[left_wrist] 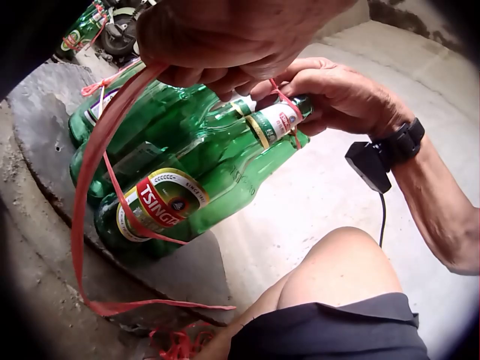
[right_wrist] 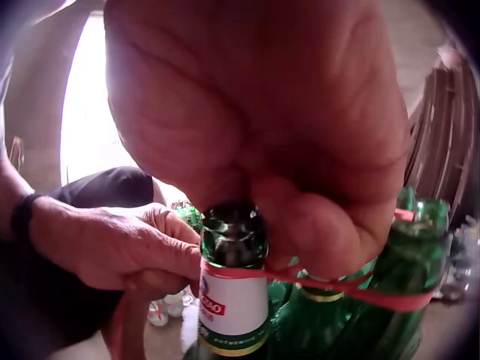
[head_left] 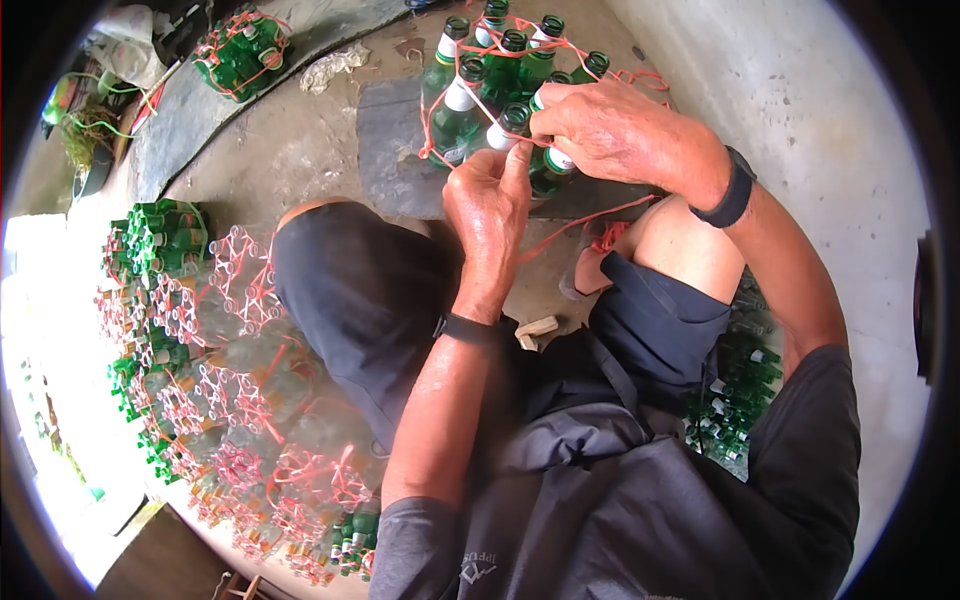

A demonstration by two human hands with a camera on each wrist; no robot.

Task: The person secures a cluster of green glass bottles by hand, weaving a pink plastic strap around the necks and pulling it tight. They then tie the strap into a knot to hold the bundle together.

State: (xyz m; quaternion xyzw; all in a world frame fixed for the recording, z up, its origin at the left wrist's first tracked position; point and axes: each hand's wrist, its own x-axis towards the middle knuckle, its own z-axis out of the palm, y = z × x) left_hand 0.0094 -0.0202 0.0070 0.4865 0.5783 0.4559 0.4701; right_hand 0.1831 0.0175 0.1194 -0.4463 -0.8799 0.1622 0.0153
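Note:
A cluster of green glass beer bottles (head_left: 455,125) stands in front of me, with red plastic twine (left_wrist: 91,180) looped around the necks. My left hand (head_left: 488,200) pinches the twine between thumb and fingers at the near side of the cluster. A long tail of it hangs down past a bottle label (left_wrist: 166,201) in the left wrist view. My right hand (head_left: 625,130) is at the necks on the right, its curled fingers holding the twine beside a white-labelled bottle neck (right_wrist: 234,304). Part of the right fingertips is hidden behind the bottles in the head view.
The bottles stand on a dark flat sheet (head_left: 385,150). Another tied green bundle (head_left: 240,55) is at the far left. Many tied clear and green bottles (head_left: 235,390) crowd the left floor. A pale wall (head_left: 840,180) rises at right; loose red twine (head_left: 608,236) lies by the foot.

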